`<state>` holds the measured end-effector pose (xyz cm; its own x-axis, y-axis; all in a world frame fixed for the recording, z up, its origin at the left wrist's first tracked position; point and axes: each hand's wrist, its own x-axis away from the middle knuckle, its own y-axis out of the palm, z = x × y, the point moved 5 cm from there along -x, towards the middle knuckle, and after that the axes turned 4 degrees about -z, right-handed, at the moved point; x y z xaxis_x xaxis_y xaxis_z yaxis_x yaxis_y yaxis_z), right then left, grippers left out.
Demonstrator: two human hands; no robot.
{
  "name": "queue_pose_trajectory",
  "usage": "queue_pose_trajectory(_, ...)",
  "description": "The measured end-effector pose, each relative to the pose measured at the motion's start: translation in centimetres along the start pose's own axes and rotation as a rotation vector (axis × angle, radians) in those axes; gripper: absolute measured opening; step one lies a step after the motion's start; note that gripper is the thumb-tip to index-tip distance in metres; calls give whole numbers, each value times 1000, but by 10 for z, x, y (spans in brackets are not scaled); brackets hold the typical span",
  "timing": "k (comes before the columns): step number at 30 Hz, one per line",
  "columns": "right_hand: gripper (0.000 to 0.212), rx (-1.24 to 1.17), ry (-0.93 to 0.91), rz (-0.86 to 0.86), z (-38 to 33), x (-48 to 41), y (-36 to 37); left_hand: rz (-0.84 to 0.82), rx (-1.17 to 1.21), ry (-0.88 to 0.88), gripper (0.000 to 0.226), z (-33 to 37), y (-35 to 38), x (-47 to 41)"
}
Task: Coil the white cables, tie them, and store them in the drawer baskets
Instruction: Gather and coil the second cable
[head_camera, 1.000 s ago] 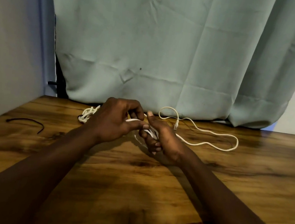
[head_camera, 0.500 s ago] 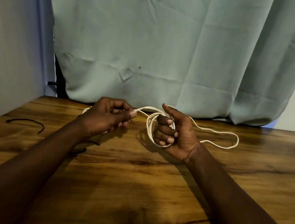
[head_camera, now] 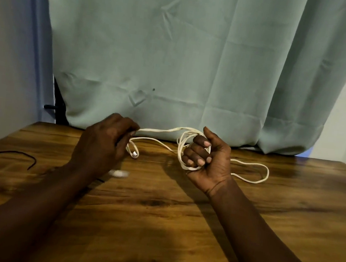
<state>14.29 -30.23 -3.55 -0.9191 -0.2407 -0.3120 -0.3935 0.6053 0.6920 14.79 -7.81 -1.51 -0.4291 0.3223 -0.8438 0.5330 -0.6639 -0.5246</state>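
White cable (head_camera: 161,130), frame centre: R hand (head_camera: 208,157) fist curled round its coils, L hand (head_camera: 103,144) pinching strand, plug end dangling, slack on table (head_camera: 157,216) at right; black cord (head_camera: 12,153) mid-left.

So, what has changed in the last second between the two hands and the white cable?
The hands moved apart: the left hand drew left, pulling a strand of the thin white cable out; the right hand now shows its palm, with loops round its fingers. Both kept their grip. The short black cord on the wooden table stayed put.
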Motion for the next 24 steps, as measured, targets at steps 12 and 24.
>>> queue_pose_trajectory(12,36,200,-147,108,2,-2,9,-791,-77,23,24,63,64,16)
queue_pose_trajectory(24,84,1387,-65,144,25,8,5,-800,1224,-744,30,38,54,22)
